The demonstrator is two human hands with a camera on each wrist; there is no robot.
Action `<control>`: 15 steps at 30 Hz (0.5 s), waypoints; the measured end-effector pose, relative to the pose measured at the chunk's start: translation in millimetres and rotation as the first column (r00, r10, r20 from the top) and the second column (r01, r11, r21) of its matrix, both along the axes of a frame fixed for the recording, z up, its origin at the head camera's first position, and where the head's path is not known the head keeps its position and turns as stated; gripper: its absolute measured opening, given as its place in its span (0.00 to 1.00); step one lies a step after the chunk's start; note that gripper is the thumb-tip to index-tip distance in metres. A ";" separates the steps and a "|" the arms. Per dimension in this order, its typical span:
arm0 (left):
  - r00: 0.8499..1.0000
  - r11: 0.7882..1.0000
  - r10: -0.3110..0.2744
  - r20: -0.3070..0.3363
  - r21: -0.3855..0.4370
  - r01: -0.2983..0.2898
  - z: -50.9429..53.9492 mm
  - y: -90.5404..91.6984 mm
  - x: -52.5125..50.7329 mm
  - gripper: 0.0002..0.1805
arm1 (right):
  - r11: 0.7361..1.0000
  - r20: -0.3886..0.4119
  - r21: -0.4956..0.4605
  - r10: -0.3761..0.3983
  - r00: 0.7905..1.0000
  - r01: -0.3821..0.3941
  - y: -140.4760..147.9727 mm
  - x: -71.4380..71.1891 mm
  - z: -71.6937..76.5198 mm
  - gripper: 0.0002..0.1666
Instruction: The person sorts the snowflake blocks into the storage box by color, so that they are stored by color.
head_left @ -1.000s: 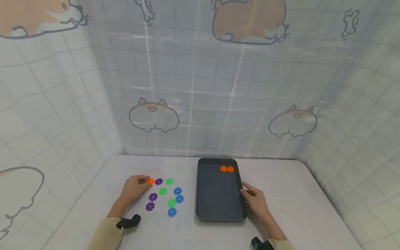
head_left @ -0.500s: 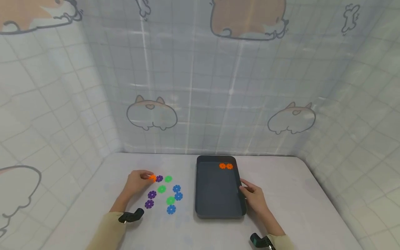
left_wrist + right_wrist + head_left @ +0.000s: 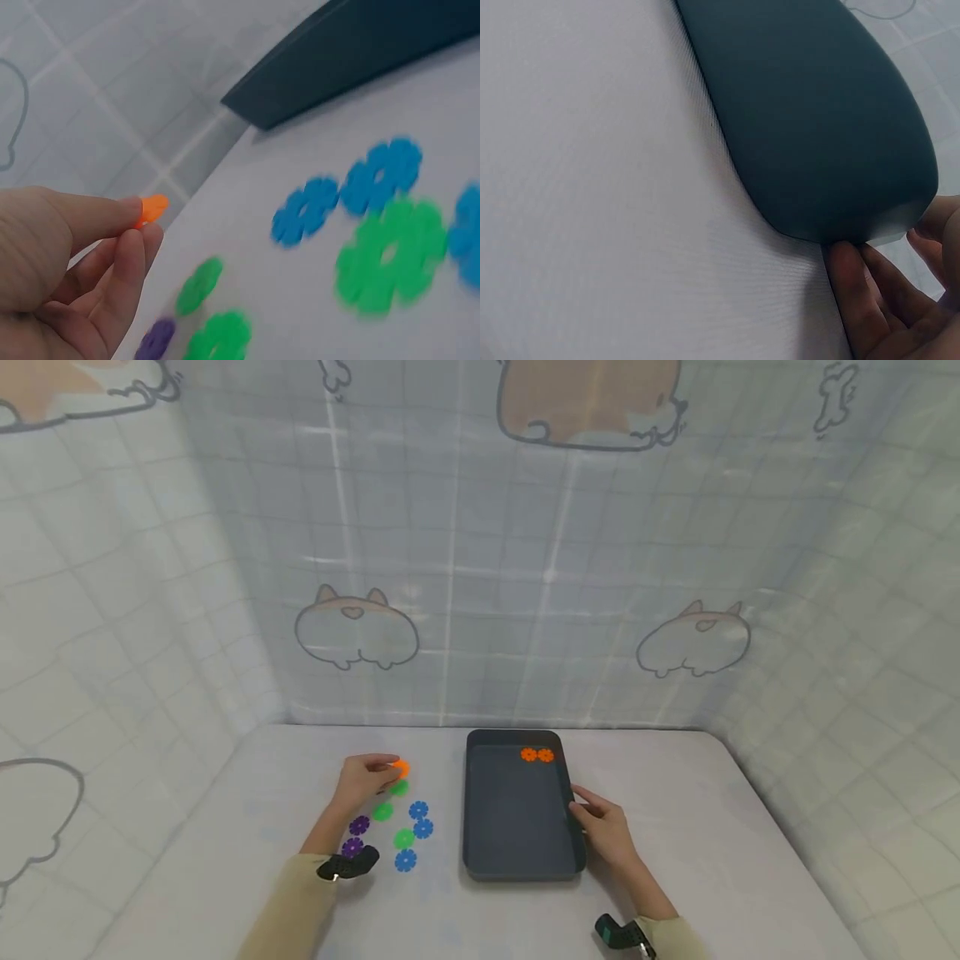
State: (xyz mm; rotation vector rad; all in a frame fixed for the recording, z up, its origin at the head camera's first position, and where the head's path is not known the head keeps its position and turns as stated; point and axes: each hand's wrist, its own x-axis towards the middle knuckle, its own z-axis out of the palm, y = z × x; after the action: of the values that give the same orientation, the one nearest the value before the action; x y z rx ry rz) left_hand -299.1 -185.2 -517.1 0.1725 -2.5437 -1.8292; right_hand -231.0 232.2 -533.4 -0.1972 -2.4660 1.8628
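Note:
My left hand (image 3: 365, 783) pinches an orange flower-shaped plastic disc (image 3: 154, 209) between thumb and fingertips, raised over the table. Below it in the head view lie a green disc (image 3: 400, 787) and another green disc (image 3: 382, 812). Two purple discs (image 3: 359, 825) lie nearer my left wrist; a further purple one (image 3: 156, 339) shows in the left wrist view. Blue discs (image 3: 406, 860) and a third green disc (image 3: 403, 838) lie to the right. My right hand (image 3: 609, 837) holds the right side wall of a dark grey tray (image 3: 517, 827), its fingers against the outside.
Two orange discs (image 3: 537, 755) lie side by side at the tray's far right corner. The white table (image 3: 720, 827) meets a curtain-like sheet (image 3: 465, 610) with cartoon dogs at the back and sides. Each wrist wears a black device (image 3: 348, 863).
My left hand has lifted the orange disc off the table and carried it rightward, over the upper purple and green discs. My right hand stays at the tray. The head view tilts slightly.

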 end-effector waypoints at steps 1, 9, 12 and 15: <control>1.000 1.000 0.004 0.001 0.018 -0.004 0.5 4.3 -0.6 0.17 | 1.000 0.008 -0.004 -0.003 1.000 0.003 -0.5 0.0 -0.2 0.24; 1.000 0.986 -0.020 -0.002 0.166 0.020 4.6 40.6 -9.3 0.15 | 1.000 0.008 0.001 -0.019 1.000 0.019 -0.1 2.3 0.5 0.23; 0.999 0.984 -0.043 -0.019 0.170 0.045 6.1 51.6 -11.9 0.15 | 1.000 0.011 -0.006 -0.017 1.000 0.017 -0.1 4.0 2.1 0.23; 0.999 0.985 -0.051 -0.017 0.163 0.053 10.0 61.6 -13.9 0.15 | 1.000 0.010 -0.003 -0.014 1.000 0.014 -0.7 5.2 1.8 0.23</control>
State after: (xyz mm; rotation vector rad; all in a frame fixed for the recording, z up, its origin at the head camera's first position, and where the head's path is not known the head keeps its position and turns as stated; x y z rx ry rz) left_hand -313.0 -123.6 -507.1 0.0946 -2.4112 -2.0506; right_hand -225.8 231.5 -531.6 -0.2235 -2.4619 1.8646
